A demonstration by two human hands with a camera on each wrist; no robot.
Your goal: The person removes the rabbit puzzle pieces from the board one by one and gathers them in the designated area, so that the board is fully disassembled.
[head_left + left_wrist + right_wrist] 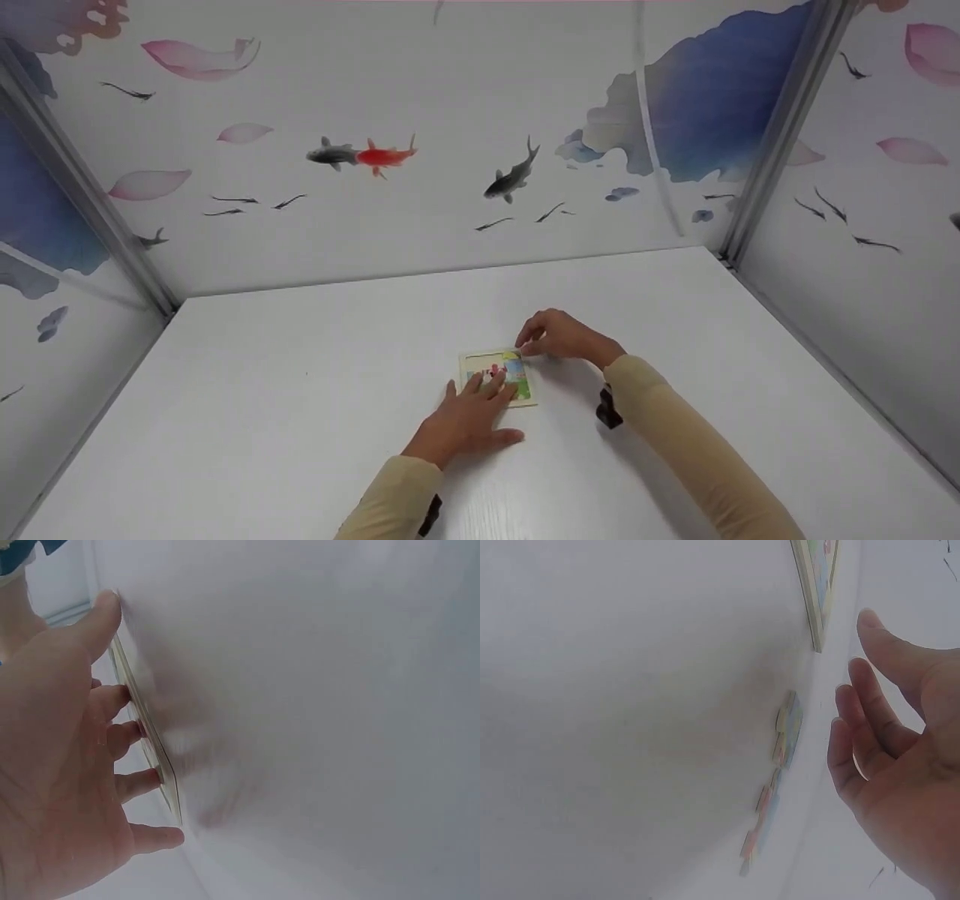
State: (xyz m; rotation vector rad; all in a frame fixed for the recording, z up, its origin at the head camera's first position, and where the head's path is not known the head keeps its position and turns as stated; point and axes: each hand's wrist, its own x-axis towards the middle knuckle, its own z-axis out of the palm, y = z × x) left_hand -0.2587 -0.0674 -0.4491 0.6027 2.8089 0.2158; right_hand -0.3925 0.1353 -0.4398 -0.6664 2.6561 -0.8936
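Observation:
A small wooden picture puzzle in a pale frame [523, 377] lies flat on the white table. Its picture shows blue, green and red parts, with bare wood at the upper left. My left hand [465, 420] rests spread fingertips on its lower part; in the left wrist view the fingers reach the thin edge of the board [154, 742]. My right hand [566, 335] is at the upper right corner, fingers bent downward. In the right wrist view that hand [900, 735] has loosely curved fingers, nothing visible between them, and loose puzzle pieces [791, 731] lie beside it.
The white tabletop [262, 405] runs back to a printed wall [450, 90] with fish and petals. Side panels with grey metal posts [780, 127] enclose the table left and right. A dark device [609, 409] sits under the right wrist.

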